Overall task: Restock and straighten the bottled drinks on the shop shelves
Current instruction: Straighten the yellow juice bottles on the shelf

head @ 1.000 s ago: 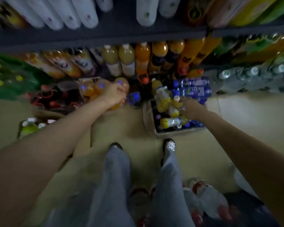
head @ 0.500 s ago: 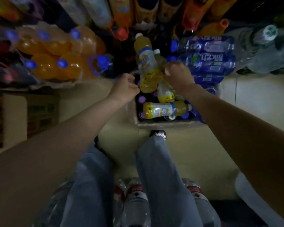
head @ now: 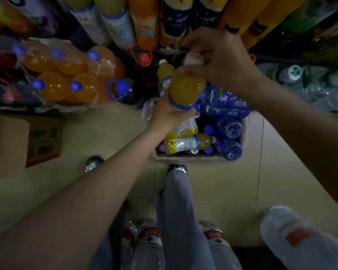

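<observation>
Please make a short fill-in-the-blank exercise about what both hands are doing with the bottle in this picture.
1. The left hand holds the yellow bottle by its ____ end.
2. The right hand has its grip on the bottle's white ____.
3. Below the hands, more yellow bottles lie in a cardboard ____.
4. The orange bottles in the plastic-wrapped pack have ____ caps.

Missing words: lower; cap; box; blue

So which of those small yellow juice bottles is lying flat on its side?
The yellow plastic juice bottle at the near edge of the cardboard box, white cap pointing right. The held bottle and another behind it stand upright.
</observation>
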